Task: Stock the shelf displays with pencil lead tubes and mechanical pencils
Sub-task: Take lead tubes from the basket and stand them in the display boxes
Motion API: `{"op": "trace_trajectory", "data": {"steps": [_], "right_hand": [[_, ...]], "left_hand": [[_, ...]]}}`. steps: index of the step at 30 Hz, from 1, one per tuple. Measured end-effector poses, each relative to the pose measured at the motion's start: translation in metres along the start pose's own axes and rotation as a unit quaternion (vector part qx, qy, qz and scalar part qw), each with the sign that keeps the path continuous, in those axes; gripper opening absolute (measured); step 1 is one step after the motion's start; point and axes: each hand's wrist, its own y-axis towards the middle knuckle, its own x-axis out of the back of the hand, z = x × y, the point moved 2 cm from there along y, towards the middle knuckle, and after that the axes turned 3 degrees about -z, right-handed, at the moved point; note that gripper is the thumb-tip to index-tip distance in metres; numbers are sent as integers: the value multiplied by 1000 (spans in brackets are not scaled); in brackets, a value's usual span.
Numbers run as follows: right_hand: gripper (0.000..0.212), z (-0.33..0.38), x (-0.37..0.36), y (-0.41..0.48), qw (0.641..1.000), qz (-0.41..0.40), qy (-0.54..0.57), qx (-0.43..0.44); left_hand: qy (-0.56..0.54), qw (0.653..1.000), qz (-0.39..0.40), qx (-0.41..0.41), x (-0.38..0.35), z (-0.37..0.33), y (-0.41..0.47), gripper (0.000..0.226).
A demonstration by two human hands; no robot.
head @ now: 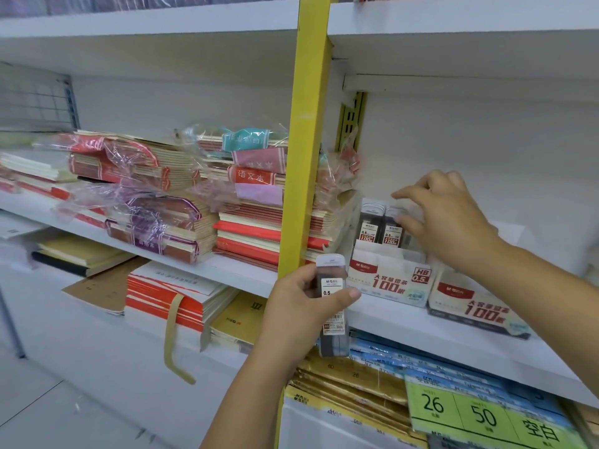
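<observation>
Step in hand: filling the white cardboard display box (389,277) on the white shelf (421,332). Left hand (298,306) grips spare clear plastic lead tubes (330,286). Right hand (450,218) reaches over two seated tubes (372,222); blur hides its grip. Next: seat one tube upright beside them.

Left hand (298,307) grips tubes (331,285); right hand (445,218) seemingly pinches boxed tube (393,226).
</observation>
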Motion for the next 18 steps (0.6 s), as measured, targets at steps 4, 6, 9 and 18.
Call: {"op": "trace_trajectory", "data": {"steps": [4,6,9,18], "right_hand": [[24,34,15,-43,957,99,271,-3],[25,46,15,-62,922,161,351,-11],[15,47,13,-77,899,131,415,-40],[5,-16,48,-49,887,-76,438,-124]], "left_hand": [[20,999,39,-3,-7,-7,-6,23],[32,998,53,-16,-14,-10,-10,20],[64,996,58,-35,-25,-14,-13,18],[247,958,-23,-144,-40,-4,-1,53]]}}
